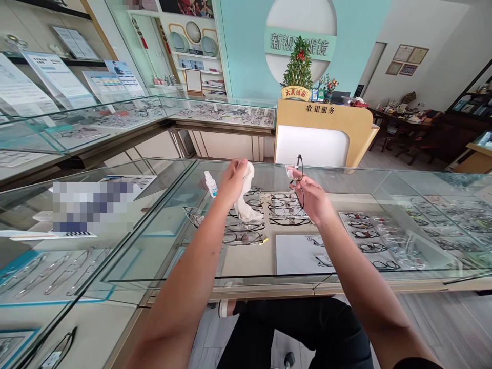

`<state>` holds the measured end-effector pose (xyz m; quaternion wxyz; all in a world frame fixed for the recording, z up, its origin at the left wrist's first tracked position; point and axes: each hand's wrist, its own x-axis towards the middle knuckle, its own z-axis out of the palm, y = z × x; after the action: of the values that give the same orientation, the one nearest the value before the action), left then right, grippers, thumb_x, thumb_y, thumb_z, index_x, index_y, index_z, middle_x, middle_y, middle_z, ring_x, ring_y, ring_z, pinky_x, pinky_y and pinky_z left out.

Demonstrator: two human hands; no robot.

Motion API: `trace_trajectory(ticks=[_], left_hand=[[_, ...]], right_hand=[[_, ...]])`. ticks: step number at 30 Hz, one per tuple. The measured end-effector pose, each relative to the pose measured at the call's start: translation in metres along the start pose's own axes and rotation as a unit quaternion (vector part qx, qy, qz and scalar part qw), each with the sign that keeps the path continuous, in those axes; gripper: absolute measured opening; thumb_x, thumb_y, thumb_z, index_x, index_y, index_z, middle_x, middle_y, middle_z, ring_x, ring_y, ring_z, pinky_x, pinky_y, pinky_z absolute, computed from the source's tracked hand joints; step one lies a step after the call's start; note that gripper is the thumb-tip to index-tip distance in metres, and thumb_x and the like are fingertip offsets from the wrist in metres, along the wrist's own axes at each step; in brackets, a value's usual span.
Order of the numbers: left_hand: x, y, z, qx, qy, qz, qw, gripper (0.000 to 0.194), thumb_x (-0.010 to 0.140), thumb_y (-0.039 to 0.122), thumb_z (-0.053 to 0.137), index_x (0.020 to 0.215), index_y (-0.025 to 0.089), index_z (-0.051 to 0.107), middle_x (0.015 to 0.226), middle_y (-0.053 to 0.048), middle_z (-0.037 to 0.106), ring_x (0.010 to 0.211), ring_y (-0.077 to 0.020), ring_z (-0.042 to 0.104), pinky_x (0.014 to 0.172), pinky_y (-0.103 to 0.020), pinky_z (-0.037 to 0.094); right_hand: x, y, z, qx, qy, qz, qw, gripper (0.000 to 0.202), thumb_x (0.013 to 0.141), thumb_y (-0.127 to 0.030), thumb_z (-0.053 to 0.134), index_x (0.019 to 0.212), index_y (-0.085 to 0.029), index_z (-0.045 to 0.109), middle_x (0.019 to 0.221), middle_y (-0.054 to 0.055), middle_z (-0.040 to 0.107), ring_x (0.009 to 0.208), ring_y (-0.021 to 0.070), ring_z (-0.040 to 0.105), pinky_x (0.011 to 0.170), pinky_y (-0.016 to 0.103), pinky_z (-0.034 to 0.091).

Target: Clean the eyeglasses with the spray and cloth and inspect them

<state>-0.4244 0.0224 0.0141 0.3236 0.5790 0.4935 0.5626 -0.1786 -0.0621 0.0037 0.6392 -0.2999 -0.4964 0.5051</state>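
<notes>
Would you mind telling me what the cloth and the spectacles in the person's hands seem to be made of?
Cloth: soft white fabric, probably microfibre; it droops in limp folds from the left hand. Spectacles: thin dark frame, metal or plastic, unclear; clear lenses, held by the right hand.

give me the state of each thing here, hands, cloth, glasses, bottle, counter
left hand: raised over the counter, closed on the white cloth
white cloth: bunched in the grip, its tail hanging down
right hand: raised, fingers pinching the glasses
glasses: held upright off the counter, dark thin frame; folded or not, cannot tell
small spray bottle: standing upright on the glass, capped
glass counter: top closed, rows of frames lying inside
</notes>
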Motion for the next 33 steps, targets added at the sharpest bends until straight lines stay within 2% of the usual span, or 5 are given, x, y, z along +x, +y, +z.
trace_trajectory(ticks=[4, 8, 14, 19, 33], left_hand=[[0.001, -0.017, -0.001, 0.278, -0.072, 0.027, 0.957, 0.035, 0.112, 0.05, 0.05, 0.094, 0.027, 0.068, 0.095, -0.01, 0.079, 0.1, -0.0343, 0.076, 0.094, -0.044, 0.057], [0.0, -0.025, 0.003, 0.286, -0.038, 0.137, 0.948, 0.017, 0.1, 0.034, 0.066, 0.11, 0.023, 0.074, 0.108, -0.015, 0.085, 0.108, -0.0374, 0.081, 0.103, -0.051, 0.061], [-0.031, 0.009, 0.011, 0.141, -0.094, 0.421, 0.891, 0.088, 0.095, 0.033, 0.08, 0.175, 0.022, 0.046, 0.176, -0.018, 0.058, 0.162, -0.0366, 0.058, 0.135, -0.055, 0.05], [-0.052, 0.018, 0.023, 0.158, -0.147, 0.438, 0.873, 0.085, 0.096, 0.043, 0.091, 0.171, 0.028, 0.053, 0.163, -0.016, 0.071, 0.15, -0.0381, 0.069, 0.128, -0.057, 0.056], [-0.044, 0.003, 0.028, 0.115, 0.027, 0.437, 0.892, 0.068, 0.083, 0.065, 0.101, 0.135, 0.029, 0.076, 0.122, -0.01, 0.088, 0.113, -0.0324, 0.083, 0.106, -0.05, 0.064]], right_hand=[[0.001, -0.001, 0.0, 0.002, 0.002, 0.01, 1.0, 0.043, 0.079, -0.058, 0.096, 0.068, -0.028, 0.068, 0.154, 0.003, 0.077, 0.157, 0.0324, 0.052, 0.119, 0.043, 0.052], [0.001, -0.001, -0.002, -0.018, -0.023, 0.008, 1.0, 0.037, 0.085, -0.052, 0.089, 0.068, -0.027, 0.068, 0.15, 0.006, 0.079, 0.154, 0.0336, 0.055, 0.118, 0.044, 0.051], [0.002, -0.01, -0.013, -0.085, -0.08, 0.023, 0.993, 0.024, 0.088, -0.042, 0.08, 0.07, -0.027, 0.073, 0.143, 0.005, 0.081, 0.144, 0.0353, 0.061, 0.118, 0.047, 0.048], [0.0, -0.025, -0.023, -0.128, -0.133, 0.046, 0.982, 0.02, 0.088, -0.035, 0.078, 0.07, -0.027, 0.074, 0.134, 0.003, 0.081, 0.139, 0.0329, 0.063, 0.113, 0.043, 0.047], [-0.007, -0.032, -0.022, -0.172, -0.108, -0.064, 0.977, 0.021, 0.098, -0.05, 0.081, 0.102, -0.03, 0.086, 0.109, 0.004, 0.08, 0.112, 0.0292, 0.07, 0.105, 0.045, 0.052]])
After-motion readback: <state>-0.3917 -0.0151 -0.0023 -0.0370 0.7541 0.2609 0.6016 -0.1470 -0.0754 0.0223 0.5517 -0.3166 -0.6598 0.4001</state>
